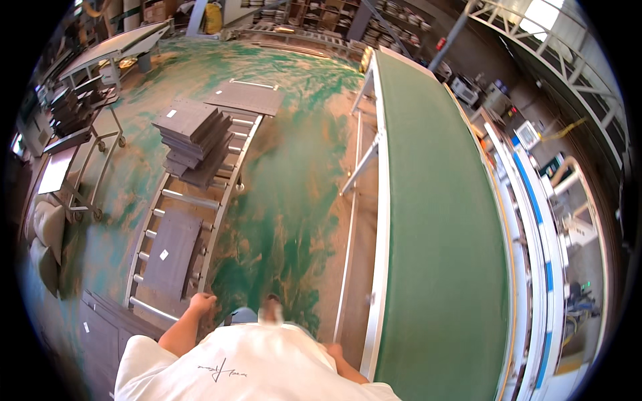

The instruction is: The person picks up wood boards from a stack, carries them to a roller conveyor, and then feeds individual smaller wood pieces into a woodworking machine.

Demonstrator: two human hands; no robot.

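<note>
Floor (287, 180): green paint, worn through to brown in patches, running between the two conveyors.
Belt conveyor (441, 220): long green belt in a pale metal frame, on the person's right, reaching from the lower edge up toward the far shelving.
Roller conveyor (194, 200): metal rails and rollers on the person's left, curving away toward the top of the view.
Stack of panels (194, 137): dark grey boards piled unevenly on the roller conveyor, well ahead of the person.
Single panel (172, 252): dark grey board with a small white label, lying flat on the rollers just ahead of the left hand.
Cart (80, 127): wheeled rack at far left, loaded with more dark boards.
Left hand (202, 304): loosely curled, holding nothing, at the near end of the roller conveyor beside the single panel.
Right hand (334, 351): low beside the belt conveyor's frame, mostly hidden by the white shirt; whether it is curled or spread cannot be told.
</note>
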